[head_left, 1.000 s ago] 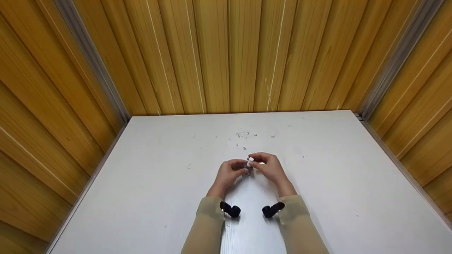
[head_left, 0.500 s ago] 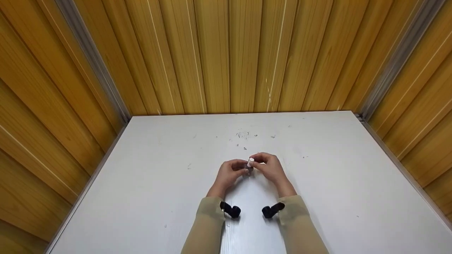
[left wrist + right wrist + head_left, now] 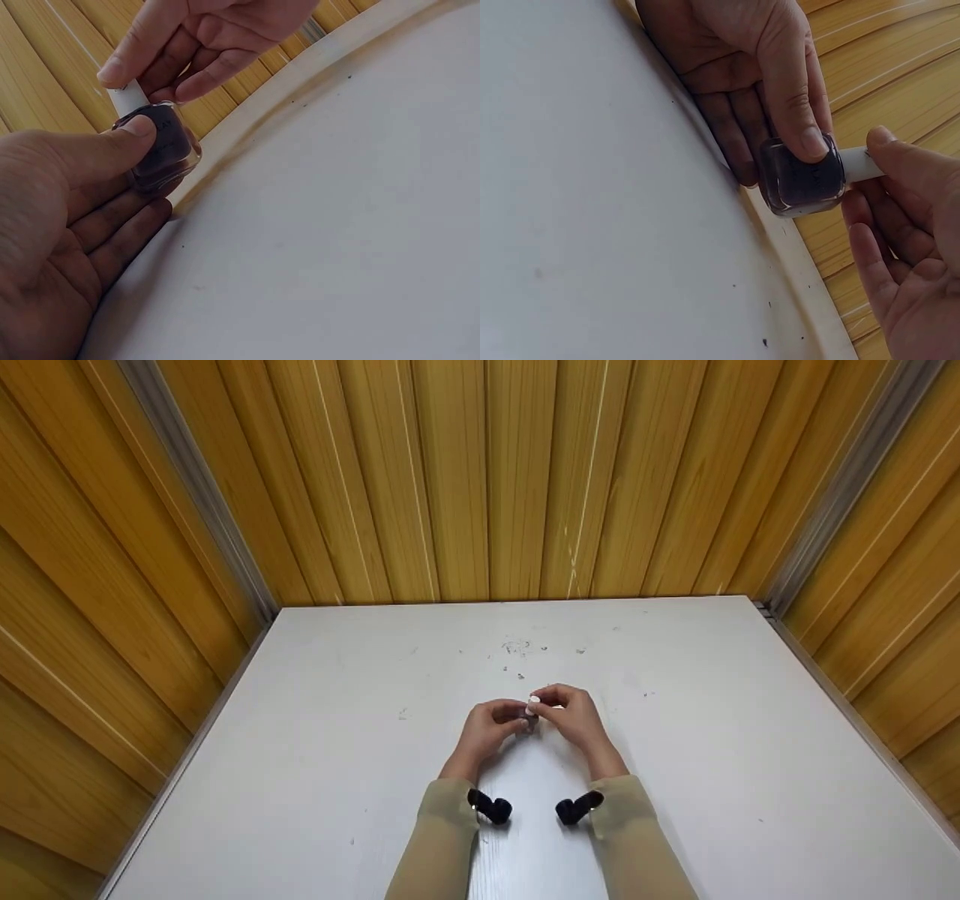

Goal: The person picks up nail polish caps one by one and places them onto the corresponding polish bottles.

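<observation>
A small glass nail polish bottle [image 3: 799, 184] with dark purple polish stands between my two hands. My left hand [image 3: 484, 729] grips its glass body, thumb across the front and fingers behind, as the left wrist view shows. On top of the bottle [image 3: 169, 154] sits a white cap [image 3: 860, 164]. My right hand [image 3: 574, 716] pinches that cap between thumb and fingers. In the right wrist view the cap's lower end meets the bottle's neck. Part of the cap is hidden under the right thumb.
Both hands are above a white table [image 3: 337, 780] with small dark marks [image 3: 517, 646] toward its back. Yellow wood-look panels [image 3: 450, 480] wall it in at the back and sides. A black wrist camera [image 3: 491, 808] sits on each sleeve.
The right fingers have shifted slightly on the white cap, and less of it shows now. The left hand and the bottle stay in nearly the same place.
</observation>
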A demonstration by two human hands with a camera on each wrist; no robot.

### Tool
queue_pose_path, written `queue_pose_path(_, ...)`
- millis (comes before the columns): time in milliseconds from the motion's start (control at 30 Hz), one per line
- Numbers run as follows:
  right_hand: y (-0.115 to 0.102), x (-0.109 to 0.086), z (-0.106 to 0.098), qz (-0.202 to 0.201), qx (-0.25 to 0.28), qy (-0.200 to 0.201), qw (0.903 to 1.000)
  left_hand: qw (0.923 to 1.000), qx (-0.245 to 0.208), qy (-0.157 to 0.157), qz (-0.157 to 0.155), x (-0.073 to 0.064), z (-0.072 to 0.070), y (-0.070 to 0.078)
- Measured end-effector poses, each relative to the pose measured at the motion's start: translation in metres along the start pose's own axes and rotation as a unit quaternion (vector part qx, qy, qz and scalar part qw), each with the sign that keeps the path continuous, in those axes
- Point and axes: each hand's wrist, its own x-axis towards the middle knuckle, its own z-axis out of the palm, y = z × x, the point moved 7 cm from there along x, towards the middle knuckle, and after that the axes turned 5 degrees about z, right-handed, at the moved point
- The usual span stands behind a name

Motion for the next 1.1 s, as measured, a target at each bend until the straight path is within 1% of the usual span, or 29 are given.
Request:
queue_pose_path(167, -0.001, 0.0, 0.001, -0.014, 0.014, -0.024, 0.9995, 0.9999, -0.004, 0.005, 0.009, 0.0, 0.0, 0.001)
queue_pose_path(267, -0.004, -0.002, 0.002, -0.019, 0.013, -0.03, 0.9993, 0.9998, -0.012, 0.007, 0.014, 0.0, 0.0, 0.002)
queue_pose_path(367, -0.009, -0.004, 0.003, -0.017, 0.011, -0.029, 0.9994, 0.9997, -0.015, 0.009, 0.018, 0.0, 0.0, 0.003)
queue_pose_path(500, -0.013, -0.005, 0.004, -0.007, 0.008, -0.018, 0.9998, 0.9996, -0.016, 0.009, 0.02, -0.001, 0.0, 0.003)
queue_pose_path(633, -0.009, -0.004, 0.003, -0.001, 0.007, -0.003, 1.0, 0.9997, -0.017, 0.006, 0.018, 0.001, -0.001, 0.001)
queue_pose_path(767, -0.004, -0.001, 0.003, -0.001, 0.013, -0.002, 0.9999, 0.9998, -0.016, 0.006, 0.013, 0.001, -0.001, 0.0)
queue_pose_path(967, -0.003, -0.001, 0.001, 0.006, 0.02, -0.006, 0.9998, 0.9998, 0.007, 0.013, 0.013, 0.001, -0.001, 0.001)
queue_pose_path(1100, -0.003, -0.001, 0.001, 0.008, 0.02, -0.002, 0.9998, 0.9996, 0.018, 0.019, 0.007, 0.0, -0.001, 0.001)
